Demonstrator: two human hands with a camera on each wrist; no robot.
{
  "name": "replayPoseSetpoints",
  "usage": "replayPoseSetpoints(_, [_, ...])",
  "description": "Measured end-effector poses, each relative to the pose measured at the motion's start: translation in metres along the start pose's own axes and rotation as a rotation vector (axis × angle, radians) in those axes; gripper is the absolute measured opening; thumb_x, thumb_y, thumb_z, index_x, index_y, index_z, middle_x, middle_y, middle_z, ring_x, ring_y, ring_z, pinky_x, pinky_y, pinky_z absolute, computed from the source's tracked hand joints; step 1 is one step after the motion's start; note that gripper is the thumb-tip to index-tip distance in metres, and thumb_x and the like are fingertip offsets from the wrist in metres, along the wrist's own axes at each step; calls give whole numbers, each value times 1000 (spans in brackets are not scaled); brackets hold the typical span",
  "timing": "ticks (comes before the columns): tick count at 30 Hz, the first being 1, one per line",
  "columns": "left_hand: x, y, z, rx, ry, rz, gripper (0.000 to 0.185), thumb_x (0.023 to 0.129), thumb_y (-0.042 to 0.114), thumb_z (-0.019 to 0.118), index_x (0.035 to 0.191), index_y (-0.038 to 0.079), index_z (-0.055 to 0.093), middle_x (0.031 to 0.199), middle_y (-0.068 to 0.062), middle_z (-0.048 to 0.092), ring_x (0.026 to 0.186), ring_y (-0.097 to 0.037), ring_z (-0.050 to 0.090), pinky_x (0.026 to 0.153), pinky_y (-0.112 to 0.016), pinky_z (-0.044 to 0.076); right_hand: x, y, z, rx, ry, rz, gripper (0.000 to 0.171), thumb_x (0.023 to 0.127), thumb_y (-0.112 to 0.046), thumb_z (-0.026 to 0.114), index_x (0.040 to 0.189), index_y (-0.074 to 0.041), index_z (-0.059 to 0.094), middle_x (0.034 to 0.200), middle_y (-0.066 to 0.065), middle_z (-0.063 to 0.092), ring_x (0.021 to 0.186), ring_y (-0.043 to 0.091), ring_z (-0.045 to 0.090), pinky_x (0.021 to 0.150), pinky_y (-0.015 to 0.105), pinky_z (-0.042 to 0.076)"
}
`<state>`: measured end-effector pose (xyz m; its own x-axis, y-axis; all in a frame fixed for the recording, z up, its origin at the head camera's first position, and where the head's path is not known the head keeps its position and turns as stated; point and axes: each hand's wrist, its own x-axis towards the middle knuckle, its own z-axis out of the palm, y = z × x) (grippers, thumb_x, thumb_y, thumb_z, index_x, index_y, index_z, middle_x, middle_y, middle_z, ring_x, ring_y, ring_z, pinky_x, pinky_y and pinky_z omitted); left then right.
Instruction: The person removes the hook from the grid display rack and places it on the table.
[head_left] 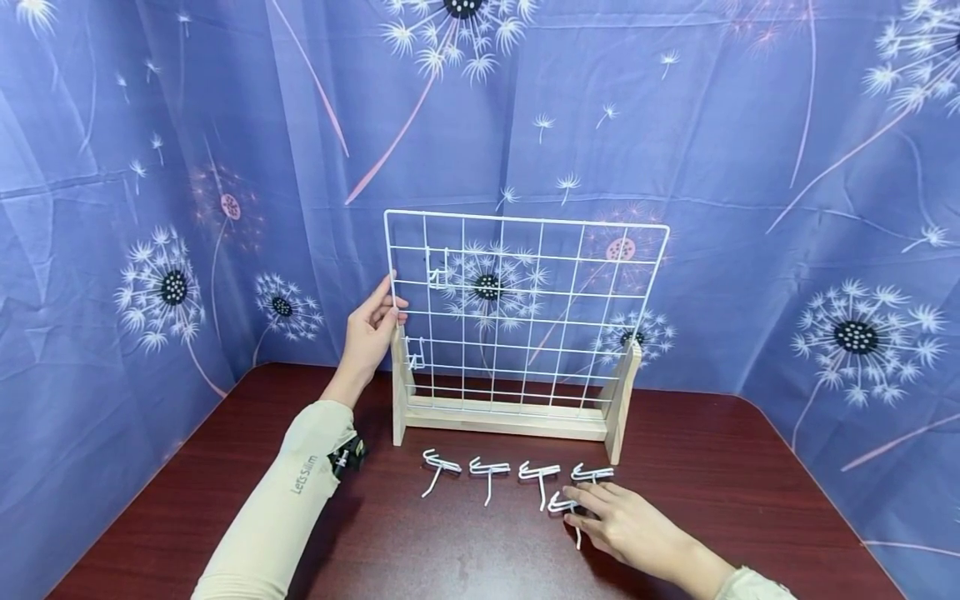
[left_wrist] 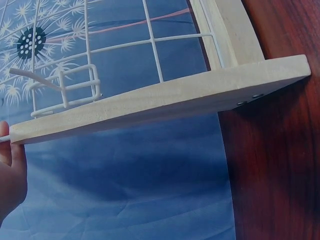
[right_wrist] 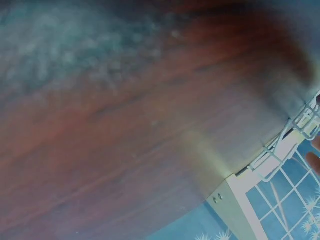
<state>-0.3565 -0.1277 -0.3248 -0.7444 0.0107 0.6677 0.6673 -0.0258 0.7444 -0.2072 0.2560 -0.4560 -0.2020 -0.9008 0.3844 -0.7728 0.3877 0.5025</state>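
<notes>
A white wire grid panel (head_left: pixel 502 317) stands upright in a pale wooden base (head_left: pixel 506 423). My left hand (head_left: pixel 372 329) holds the panel's left edge wire, just above the wooden side post (left_wrist: pixel 165 95); its fingers (left_wrist: pixel 15 155) show at the post's tip in the left wrist view. Two white wire hooks hang on the panel's left side, an upper hook (head_left: pixel 437 277) and a lower hook (head_left: pixel 414 360). At the front right, my right hand (head_left: pixel 626 527) pinches a white wire hook (head_left: pixel 564 504). The right wrist view shows only its fingertips (right_wrist: pixel 314 162).
Several more white hooks lie in a row before the base, among them one at the left (head_left: pixel 441 465) and one beside the right hand (head_left: pixel 592 472). The dark red tabletop (head_left: pixel 450 550) meets a blue dandelion-print curtain (head_left: pixel 247 108) behind and at the sides.
</notes>
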Motion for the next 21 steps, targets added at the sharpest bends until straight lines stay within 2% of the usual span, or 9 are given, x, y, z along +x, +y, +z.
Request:
replayPoseSetpoints(2, [0,0,0,-5,2,5,52,93,-15,46,143,-2,41,103,-42,53,82,-20,62,82,-29,57,1,0,-2,0,6,1,32,76,-29,66,104,-16,74,116,9,64,98,22,62,82,34,53])
replayPoseSetpoints(4, [0,-1,0,-8,2,10,52,92,-15,46,143,-3,41,103,-42,52,80,-13,62,82,-29,57,3,0,-5,15,24,6,29,81,-28,63,105,-15,74,115,8,65,97,22,62,82,34,52])
replayPoseSetpoints(7, [0,-1,1,-11,0,11,52,92,-15,46,143,-4,40,102,-41,53,80,-8,62,82,-28,57,11,2,-11,46,68,31,27,95,-25,51,106,-14,72,113,6,65,97,21,62,81,34,52])
replayPoseSetpoints(9, [0,-2,1,-18,-1,7,53,92,-16,46,143,-3,40,102,-41,53,80,-12,62,82,-27,57,19,4,-15,70,104,55,33,101,-25,41,107,-13,71,112,6,66,97,21,62,82,34,52])
replayPoseSetpoints(12, [0,-2,1,-26,0,-4,54,92,-15,47,143,0,41,103,-41,53,82,-22,62,82,-27,57,36,9,-22,91,158,87,41,105,-27,33,109,-11,70,111,6,66,97,20,62,83,34,53])
replayPoseSetpoints(16, [0,-1,0,-20,4,-5,53,92,-14,47,143,1,42,103,-41,53,83,-29,61,82,-29,57,59,17,-28,109,215,117,38,104,-25,36,113,-9,69,113,7,67,99,21,63,85,36,54])
replayPoseSetpoints(21, [-1,1,-1,9,8,-7,53,92,-14,48,143,0,43,97,-26,61,85,-32,62,83,-32,57,84,26,-32,134,245,142,36,103,-25,40,117,-9,69,114,8,66,100,22,63,86,37,54])
